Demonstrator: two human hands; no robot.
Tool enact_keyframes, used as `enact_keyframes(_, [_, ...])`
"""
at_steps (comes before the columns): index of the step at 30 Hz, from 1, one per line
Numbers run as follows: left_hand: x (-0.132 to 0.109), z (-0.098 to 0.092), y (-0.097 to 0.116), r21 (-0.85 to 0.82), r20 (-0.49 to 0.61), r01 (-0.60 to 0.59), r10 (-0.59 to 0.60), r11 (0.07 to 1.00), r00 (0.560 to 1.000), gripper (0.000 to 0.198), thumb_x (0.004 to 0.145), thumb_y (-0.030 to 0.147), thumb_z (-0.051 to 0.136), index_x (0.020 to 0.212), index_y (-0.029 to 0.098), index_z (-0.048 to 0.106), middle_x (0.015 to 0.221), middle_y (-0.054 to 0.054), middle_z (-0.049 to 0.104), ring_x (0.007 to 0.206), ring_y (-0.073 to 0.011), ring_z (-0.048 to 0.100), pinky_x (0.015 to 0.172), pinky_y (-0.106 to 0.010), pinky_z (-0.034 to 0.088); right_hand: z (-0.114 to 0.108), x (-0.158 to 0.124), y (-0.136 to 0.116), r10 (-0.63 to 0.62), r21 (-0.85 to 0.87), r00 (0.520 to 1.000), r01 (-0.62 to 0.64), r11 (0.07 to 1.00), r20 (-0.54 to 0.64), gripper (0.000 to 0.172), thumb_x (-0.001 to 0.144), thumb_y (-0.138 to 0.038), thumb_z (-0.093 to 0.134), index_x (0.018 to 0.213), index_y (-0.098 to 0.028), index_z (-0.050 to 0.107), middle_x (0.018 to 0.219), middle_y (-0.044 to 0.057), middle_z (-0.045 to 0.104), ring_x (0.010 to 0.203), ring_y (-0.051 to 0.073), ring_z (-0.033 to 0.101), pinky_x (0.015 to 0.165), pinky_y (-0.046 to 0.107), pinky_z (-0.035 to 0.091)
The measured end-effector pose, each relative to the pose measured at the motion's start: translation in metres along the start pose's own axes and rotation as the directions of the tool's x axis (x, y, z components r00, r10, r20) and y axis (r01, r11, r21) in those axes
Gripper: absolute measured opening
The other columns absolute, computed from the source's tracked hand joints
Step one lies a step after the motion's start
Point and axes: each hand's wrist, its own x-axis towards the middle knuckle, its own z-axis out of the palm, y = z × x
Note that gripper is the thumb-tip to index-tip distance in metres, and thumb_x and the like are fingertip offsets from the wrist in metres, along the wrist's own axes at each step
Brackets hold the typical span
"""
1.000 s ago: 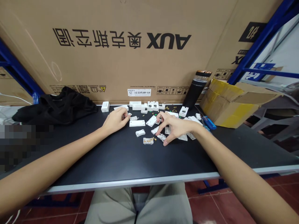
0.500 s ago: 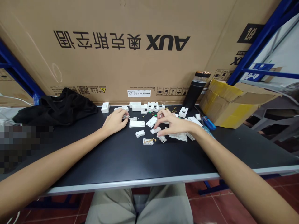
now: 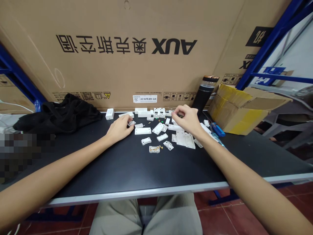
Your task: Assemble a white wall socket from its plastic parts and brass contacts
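My left hand (image 3: 119, 129) rests on the dark table at the left of the loose parts, its curled fingers at a small clear-white piece (image 3: 131, 123). My right hand (image 3: 187, 119) is over the back right of the parts, thumb and index finger pinched together; anything between them is too small to make out. Between my hands lie flat white covers (image 3: 143, 131), a white strip (image 3: 162, 137) and small white housings (image 3: 146, 141). Nearer to me sits a white housing with brass pieces in it (image 3: 154, 149), beside a loose brass piece (image 3: 161, 147).
White boxes (image 3: 144, 113) line the back edge near a large carton (image 3: 122, 75). At the right stand a black bottle (image 3: 204, 94), a taped open carton (image 3: 239, 111) and a blue tool (image 3: 218, 130). Black cloth (image 3: 61, 112) lies at the back left.
My right hand has moved back and to the right, away from the white strip, and its thumb and index finger have closed together. My left hand has stayed almost still.
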Motion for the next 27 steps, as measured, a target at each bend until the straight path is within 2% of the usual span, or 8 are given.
enact_keyframes(4, [0.001,0.002,-0.002,-0.030,-0.058,-0.039,0.037,0.999,0.998,0.021,0.091,0.034,0.059,0.107,0.021,0.052,0.109,-0.007,0.065,0.088,-0.0222,0.064,0.079,-0.037,0.052,-0.007,0.000,-0.001,0.042,0.004,0.988,-0.042,0.999,-0.149,0.029,0.077,-0.022,0.051,0.056,-0.021,0.032,0.052,-0.006,0.033,0.055,0.011,0.031,0.068,0.033,0.027])
enact_keyframes(9, [0.000,0.002,-0.001,-0.049,-0.138,-0.118,0.110,0.992,0.984,0.023,0.087,0.020,0.058,0.108,0.021,0.050,0.107,-0.006,0.060,0.093,-0.0217,0.062,0.082,-0.036,0.052,-0.012,0.000,-0.001,0.028,0.013,0.975,-0.026,1.000,-0.221,0.034,0.076,-0.022,0.051,0.054,-0.022,0.025,0.051,-0.006,0.023,0.053,0.010,0.023,0.061,0.031,0.026])
enact_keyframes(14, [-0.003,-0.001,0.001,-0.059,-0.178,-0.180,0.167,0.982,0.970,0.019,0.083,0.009,0.053,0.097,0.022,0.052,0.100,-0.003,0.058,0.090,-0.0201,0.061,0.080,-0.034,0.051,-0.008,-0.001,-0.004,0.005,-0.001,0.977,-0.005,1.000,-0.211,0.036,0.078,-0.024,0.051,0.054,-0.022,0.024,0.050,-0.006,0.022,0.052,0.011,0.023,0.058,0.030,0.025])
enact_keyframes(18, [-0.004,0.000,0.001,-0.066,-0.213,-0.207,0.189,0.976,0.959,0.019,0.085,0.008,0.052,0.096,0.022,0.053,0.100,-0.003,0.058,0.087,-0.0190,0.061,0.078,-0.033,0.051,-0.005,-0.003,-0.005,-0.001,-0.010,0.980,-0.001,1.000,-0.200,0.036,0.078,-0.025,0.052,0.054,-0.023,0.025,0.051,-0.005,0.025,0.052,0.011,0.024,0.056,0.030,0.024])
enact_keyframes(23, [-0.004,-0.001,0.002,-0.063,-0.257,-0.207,0.185,0.976,0.949,0.015,0.091,0.011,0.054,0.100,0.023,0.052,0.104,-0.003,0.058,0.082,-0.0173,0.060,0.072,-0.031,0.049,-0.003,-0.004,-0.004,-0.007,-0.001,0.983,0.006,1.000,-0.184,0.040,0.082,-0.028,0.054,0.055,-0.023,0.025,0.050,-0.005,0.026,0.052,0.011,0.025,0.055,0.030,0.023])
enact_keyframes(27, [-0.005,-0.003,0.004,-0.075,-0.306,-0.222,0.189,0.972,0.933,0.010,0.095,0.017,0.054,0.101,0.023,0.048,0.104,-0.004,0.056,0.078,-0.0168,0.057,0.069,-0.031,0.046,-0.001,-0.004,-0.004,-0.047,0.017,0.991,0.050,0.999,-0.127,0.042,0.087,-0.031,0.053,0.057,-0.023,0.024,0.051,-0.005,0.027,0.051,0.011,0.027,0.055,0.030,0.024])
